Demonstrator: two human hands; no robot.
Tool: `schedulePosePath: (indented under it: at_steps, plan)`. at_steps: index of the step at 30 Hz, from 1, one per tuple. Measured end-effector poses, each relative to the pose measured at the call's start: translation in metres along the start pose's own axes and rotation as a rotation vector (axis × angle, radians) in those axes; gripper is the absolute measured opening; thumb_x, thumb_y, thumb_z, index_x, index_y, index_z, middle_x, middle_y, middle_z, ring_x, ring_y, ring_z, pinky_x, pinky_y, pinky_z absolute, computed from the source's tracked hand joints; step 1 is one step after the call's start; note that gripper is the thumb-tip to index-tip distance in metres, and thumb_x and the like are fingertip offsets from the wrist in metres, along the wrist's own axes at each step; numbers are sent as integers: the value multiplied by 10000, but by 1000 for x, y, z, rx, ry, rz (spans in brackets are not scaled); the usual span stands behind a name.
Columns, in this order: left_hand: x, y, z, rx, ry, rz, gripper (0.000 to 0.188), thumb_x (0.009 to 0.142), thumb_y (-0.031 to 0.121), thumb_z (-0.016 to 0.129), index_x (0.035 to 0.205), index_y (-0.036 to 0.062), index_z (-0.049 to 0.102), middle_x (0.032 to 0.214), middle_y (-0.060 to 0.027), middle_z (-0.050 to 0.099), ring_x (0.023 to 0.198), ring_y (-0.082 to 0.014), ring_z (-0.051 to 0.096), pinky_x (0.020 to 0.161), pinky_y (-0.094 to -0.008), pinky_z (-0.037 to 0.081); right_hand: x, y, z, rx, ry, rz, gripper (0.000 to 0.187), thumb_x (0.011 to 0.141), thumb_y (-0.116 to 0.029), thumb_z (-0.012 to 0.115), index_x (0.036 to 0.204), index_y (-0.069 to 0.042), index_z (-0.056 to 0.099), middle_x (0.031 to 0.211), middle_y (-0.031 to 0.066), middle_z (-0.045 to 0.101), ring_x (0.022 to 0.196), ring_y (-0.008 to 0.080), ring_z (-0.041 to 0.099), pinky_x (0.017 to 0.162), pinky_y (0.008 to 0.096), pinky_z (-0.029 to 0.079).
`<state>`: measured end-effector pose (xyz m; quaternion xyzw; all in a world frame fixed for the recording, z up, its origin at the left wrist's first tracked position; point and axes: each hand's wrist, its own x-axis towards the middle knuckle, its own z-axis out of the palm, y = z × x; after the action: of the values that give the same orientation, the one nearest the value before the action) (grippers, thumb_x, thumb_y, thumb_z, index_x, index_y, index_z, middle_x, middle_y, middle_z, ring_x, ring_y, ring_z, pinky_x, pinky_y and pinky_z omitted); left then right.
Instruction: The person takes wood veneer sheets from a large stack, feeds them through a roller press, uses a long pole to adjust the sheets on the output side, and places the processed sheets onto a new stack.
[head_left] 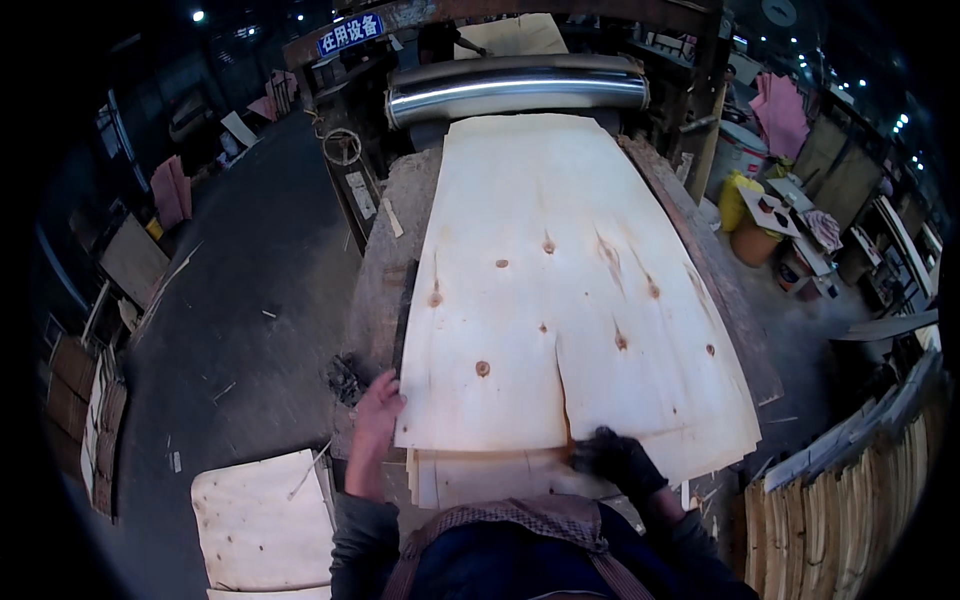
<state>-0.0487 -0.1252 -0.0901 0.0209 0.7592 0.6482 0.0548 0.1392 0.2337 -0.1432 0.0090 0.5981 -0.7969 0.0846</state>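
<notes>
A long pale wood veneer sheet (510, 200) with brown knots lies on a stack in front of me. From its front edge a narrow split runs inward. Beneath it, lower veneer sheets (480, 475) stick out toward me. My left hand (378, 408), bare, is at the sheet's left edge near the front corner, fingers apart and extended. My right hand (618, 462), in a black glove, closes on the front edge just right of the split; its fingertips are partly lost in the dark glove. The sheet's far end reaches a shiny metal roller (520, 90).
A small veneer stack (265, 520) sits low at the left. Upright veneer pieces (840, 510) stand at the right. Beside the machine frame is a small handwheel (342, 147). Beyond the roller, a person's arm (468, 44) touches another sheet. A yellow bag (738, 200) lies at the right.
</notes>
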Motion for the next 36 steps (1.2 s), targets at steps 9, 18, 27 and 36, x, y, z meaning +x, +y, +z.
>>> schedulePosePath:
  at_steps: [9,18,27,36]
  plan:
    - [-49,-73,44,824,-8,46,686,724,233,655,1271,-44,347,1296,-262,352,1186,-376,367,986,-390,322,164,-61,-31,680,153,188,268,913,-215,411,1101,-32,468,1138,240,518,1022,390,536,877,496,454]
    - [-37,-86,38,589,87,44,673,688,209,679,1244,-30,384,1241,-238,382,1168,-357,366,985,-383,314,216,-57,-15,629,-23,241,317,903,-182,428,1187,-42,444,1206,176,499,1100,343,497,924,451,421]
    - [-2,-140,12,314,-49,-8,475,647,115,660,1106,45,557,1089,-186,499,1091,-295,437,928,-369,362,33,-8,41,613,-187,460,424,909,-138,416,1292,18,324,1218,223,470,1117,357,480,960,454,387]
    - [-18,-90,26,320,-12,10,371,666,141,664,1004,-3,611,1153,-179,460,1109,-297,429,943,-351,361,-76,37,29,234,57,293,344,913,-195,427,1119,70,503,1143,168,543,1060,271,530,918,363,425]
